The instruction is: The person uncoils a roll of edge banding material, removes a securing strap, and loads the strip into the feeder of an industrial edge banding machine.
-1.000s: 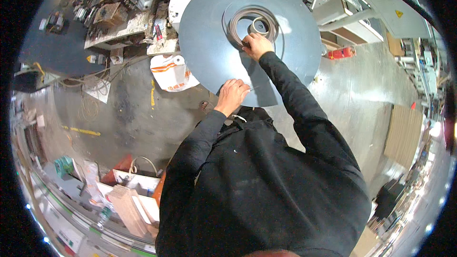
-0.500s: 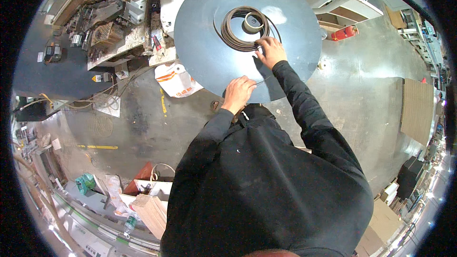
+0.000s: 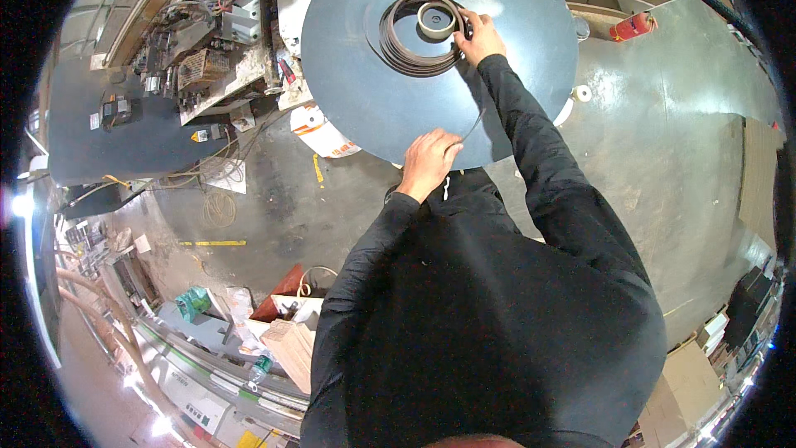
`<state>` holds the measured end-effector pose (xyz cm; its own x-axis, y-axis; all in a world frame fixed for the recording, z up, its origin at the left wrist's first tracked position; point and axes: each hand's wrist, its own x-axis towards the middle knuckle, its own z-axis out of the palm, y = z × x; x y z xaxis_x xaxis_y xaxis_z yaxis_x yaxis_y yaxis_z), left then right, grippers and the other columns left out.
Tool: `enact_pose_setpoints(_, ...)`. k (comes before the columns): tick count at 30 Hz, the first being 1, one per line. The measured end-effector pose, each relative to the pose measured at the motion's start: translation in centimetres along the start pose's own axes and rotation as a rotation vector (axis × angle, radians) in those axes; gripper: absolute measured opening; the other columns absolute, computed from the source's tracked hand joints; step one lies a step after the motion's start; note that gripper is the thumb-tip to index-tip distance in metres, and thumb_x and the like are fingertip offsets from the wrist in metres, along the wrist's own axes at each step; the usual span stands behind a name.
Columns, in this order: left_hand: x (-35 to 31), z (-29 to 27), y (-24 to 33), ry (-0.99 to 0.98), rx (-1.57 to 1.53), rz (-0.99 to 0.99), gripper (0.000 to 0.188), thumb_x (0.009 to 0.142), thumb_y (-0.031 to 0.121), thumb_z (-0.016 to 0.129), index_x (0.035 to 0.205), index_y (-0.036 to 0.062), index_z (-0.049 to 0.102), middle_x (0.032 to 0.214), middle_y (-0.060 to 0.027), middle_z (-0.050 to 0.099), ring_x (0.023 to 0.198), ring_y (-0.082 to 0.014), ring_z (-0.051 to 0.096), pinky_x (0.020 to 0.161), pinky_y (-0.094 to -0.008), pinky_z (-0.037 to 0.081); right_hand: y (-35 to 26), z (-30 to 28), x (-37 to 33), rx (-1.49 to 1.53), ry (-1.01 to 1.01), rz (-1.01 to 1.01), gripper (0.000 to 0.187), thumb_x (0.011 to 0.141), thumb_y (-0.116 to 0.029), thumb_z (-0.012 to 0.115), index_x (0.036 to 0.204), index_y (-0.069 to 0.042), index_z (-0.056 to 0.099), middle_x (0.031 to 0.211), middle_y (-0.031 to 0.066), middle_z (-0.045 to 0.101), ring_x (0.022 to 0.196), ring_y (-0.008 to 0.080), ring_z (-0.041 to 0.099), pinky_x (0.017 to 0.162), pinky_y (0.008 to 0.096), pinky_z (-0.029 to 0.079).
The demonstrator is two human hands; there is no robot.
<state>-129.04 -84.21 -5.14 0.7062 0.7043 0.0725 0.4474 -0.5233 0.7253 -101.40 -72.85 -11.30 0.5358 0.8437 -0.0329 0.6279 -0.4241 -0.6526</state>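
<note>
A coil of thin dark brown strip [image 3: 402,56] lies on a big round grey disc [image 3: 348,91], around a pale ring-shaped hub [image 3: 425,31]. My right hand [image 3: 481,40] is closed on the coil's right side, thumb and fingers pinching its turns. Close to the disc's near edge, my left hand [image 3: 429,161] is closed, fingers bent together. From its fingertips a short length of the thin strip [image 3: 476,123] sticks out toward the upper right. Whether this length joins the coil cannot be seen.
Left of the disc stands a cluttered workbench [image 3: 240,83] with a wire basket [image 3: 199,70]. Below it, a white and orange bag [image 3: 319,134] and loose cable [image 3: 220,209] lie by the floor. A red fire extinguisher [image 3: 633,27] stands right; wooden boards [image 3: 290,353] lie lower left.
My right hand has moved up along the coil to its right side. The coil's loose outer loop on the right has drawn in. The strip at my left hand now points more upward.
</note>
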Motion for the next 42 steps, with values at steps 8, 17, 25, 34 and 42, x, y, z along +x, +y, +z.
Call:
enact_pose_setpoints(8,1.8,1.2,1.4,-0.024,-0.023,-0.034,0.016,0.096,0.022,0.073,0.101,0.0079,0.077,0.094,-0.0110,0.070,0.091,-0.0358,0.070,0.079,-0.0453,0.055,0.6,-1.3,0.0,-0.102,-0.038,-0.126,0.072,0.089,-0.038,0.081,0.153,-0.019,0.053,0.145,0.0163,0.055,0.129,0.0381,0.062,0.106,0.0487,0.055)
enact_pose_setpoints(17,-7.5,-2.8,-3.6,0.000,0.130,-0.251,0.016,0.098,0.024,0.071,0.104,0.0096,0.075,0.100,-0.0099,0.071,0.093,-0.0345,0.071,0.080,-0.0442,0.057,3.4,-3.0,-4.8,-0.191,0.041,-0.471,0.034,0.096,-0.031,0.073,0.126,-0.015,0.072,0.129,0.0114,0.066,0.123,0.0342,0.061,0.105,0.0452,0.052)
enact_pose_setpoints(25,-12.8,-4.2,-4.5,0.032,0.157,-0.369,0.019,0.100,0.025,0.072,0.108,0.0075,0.074,0.103,-0.0137,0.076,0.089,-0.0364,0.073,0.078,-0.0433,0.058,2.8,-1.3,-5.2,0.254,0.099,-0.080,0.046,0.083,-0.007,0.070,0.128,-0.017,0.070,0.129,0.0181,0.060,0.097,0.0345,0.072,0.090,0.0432,0.060)
enact_pose_setpoints(34,-6.8,-4.8,-0.4,0.208,-0.008,-0.198,0.019,0.101,0.024,0.067,0.111,0.0085,0.074,0.104,-0.0148,0.077,0.094,-0.0396,0.073,0.077,-0.0460,0.059,-0.4,-2.8,4.9,0.030,0.270,-0.483,0.026,0.095,-0.033,0.073,0.118,-0.023,0.080,0.102,0.0117,0.077,0.084,0.0283,0.074,0.077,0.0413,0.059)
enact_pose_setpoints(42,8.3,-1.9,2.6,0.035,-0.093,-0.191,0.028,0.104,0.032,0.062,0.117,0.0119,0.076,0.095,-0.0191,0.076,0.091,-0.0431,0.072,0.080,-0.0532,0.056,2.7,0.0,17.7,-0.535,-0.114,-0.434,0.038,0.099,-0.036,0.071,0.137,-0.031,0.071,0.127,0.0141,0.075,0.116,0.0356,0.072,0.101,0.0495,0.059)
